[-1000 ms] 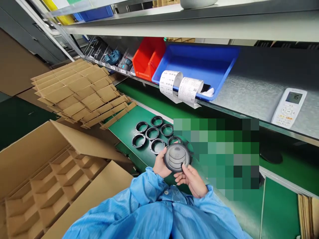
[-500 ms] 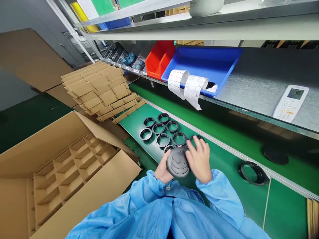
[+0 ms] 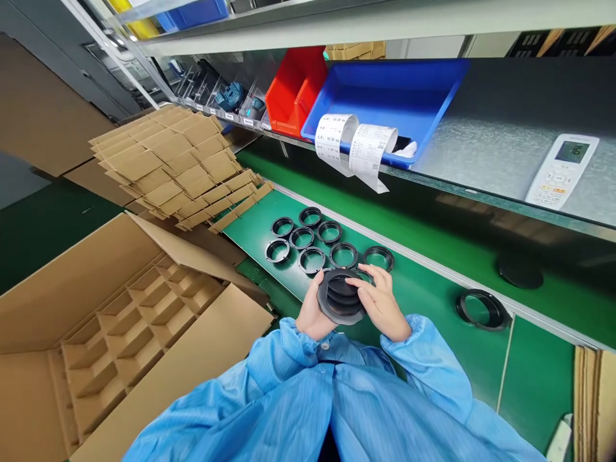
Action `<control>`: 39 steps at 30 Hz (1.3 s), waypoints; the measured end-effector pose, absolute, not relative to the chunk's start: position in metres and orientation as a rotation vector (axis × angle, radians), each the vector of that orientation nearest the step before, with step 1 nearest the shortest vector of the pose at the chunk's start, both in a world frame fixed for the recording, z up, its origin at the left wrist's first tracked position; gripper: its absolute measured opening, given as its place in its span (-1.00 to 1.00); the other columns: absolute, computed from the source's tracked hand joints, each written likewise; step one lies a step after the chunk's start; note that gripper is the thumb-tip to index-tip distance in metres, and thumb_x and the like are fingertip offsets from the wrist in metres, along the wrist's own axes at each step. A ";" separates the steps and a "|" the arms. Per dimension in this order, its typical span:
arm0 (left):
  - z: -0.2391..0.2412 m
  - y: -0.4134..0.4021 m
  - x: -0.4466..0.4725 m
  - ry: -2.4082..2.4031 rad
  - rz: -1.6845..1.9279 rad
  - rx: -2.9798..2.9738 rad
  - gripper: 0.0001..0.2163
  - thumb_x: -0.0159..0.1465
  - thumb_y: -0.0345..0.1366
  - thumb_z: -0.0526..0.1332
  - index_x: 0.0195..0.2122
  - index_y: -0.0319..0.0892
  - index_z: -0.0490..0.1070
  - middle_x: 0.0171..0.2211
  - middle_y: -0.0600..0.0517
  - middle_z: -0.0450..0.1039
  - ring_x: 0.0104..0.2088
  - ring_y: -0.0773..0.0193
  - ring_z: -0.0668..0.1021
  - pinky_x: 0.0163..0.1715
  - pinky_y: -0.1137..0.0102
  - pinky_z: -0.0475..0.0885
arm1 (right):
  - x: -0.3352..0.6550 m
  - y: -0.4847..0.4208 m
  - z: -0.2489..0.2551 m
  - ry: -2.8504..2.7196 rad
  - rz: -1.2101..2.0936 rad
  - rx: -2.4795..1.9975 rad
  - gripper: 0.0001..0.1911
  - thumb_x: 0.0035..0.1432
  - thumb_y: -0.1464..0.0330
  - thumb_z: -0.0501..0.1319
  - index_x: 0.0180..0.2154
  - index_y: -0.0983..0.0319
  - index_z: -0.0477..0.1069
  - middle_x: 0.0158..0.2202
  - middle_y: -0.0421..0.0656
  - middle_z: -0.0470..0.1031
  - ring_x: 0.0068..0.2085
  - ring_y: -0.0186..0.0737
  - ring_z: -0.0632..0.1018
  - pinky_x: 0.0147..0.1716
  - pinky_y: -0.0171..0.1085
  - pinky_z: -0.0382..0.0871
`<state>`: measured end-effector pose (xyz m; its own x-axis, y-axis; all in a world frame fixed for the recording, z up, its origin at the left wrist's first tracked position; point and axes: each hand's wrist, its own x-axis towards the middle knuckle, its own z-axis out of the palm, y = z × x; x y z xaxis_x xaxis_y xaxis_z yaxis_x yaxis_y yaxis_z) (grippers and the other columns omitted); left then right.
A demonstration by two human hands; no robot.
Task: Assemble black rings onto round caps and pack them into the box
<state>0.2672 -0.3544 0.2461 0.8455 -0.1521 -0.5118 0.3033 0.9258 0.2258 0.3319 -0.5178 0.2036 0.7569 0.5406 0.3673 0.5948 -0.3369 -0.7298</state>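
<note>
Left grip [image 3: 311, 313] round the black vent [image 3: 341, 303] at its left, right grip [image 3: 385, 307] opposite, hold unclear.

There are at least nine rings [image 3: 499, 314], one vent [image 3: 339, 293], one remote [image 3: 561, 171].

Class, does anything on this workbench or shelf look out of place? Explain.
One black ring lies well right of the clustered rings, breaking the grouping. Printed paper droops at the front of the blue tray, dangling untidily past the shelf.

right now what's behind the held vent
Past the vent, black rings lie on the table, the nearest partly hidden by it and the right hand. Whatever is directly behind is covered.
</note>
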 end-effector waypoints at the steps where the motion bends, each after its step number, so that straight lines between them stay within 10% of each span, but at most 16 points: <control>1: 0.246 -0.354 0.268 0.520 -0.271 0.316 -0.49 0.42 0.05 0.00 0.06 -0.29 0.46 -0.11 -0.21 0.58 0.01 -0.05 0.57 0.15 0.01 0.36 | 0.333 -0.517 0.201 -0.846 -0.037 -2.006 -0.51 0.47 0.09 -0.10 0.00 0.06 0.57 0.24 -0.10 0.28 0.29 0.09 0.13 0.29 0.19 0.06; 21: 0.237 -0.350 0.286 0.565 -0.283 0.406 -0.38 0.41 0.10 -0.04 -0.04 -0.46 0.46 -0.17 -0.39 0.56 -0.16 -0.12 0.63 -0.11 0.09 0.50 | 0.337 -0.520 0.202 -0.360 0.306 -1.642 -0.40 0.40 -0.12 -0.09 -0.11 0.05 0.59 0.18 -0.12 0.37 0.23 0.00 0.31 0.27 0.06 0.14; 39: 0.237 -0.356 0.294 0.519 -0.308 0.370 -0.49 0.38 0.07 0.07 -0.01 -0.33 0.47 -0.15 -0.29 0.57 -0.04 -0.16 0.58 0.08 -0.09 0.38 | 0.340 -0.528 0.196 -0.319 0.292 -1.642 -0.42 0.42 -0.08 -0.09 -0.11 0.06 0.59 0.15 -0.11 0.40 0.21 -0.02 0.35 0.27 0.05 0.16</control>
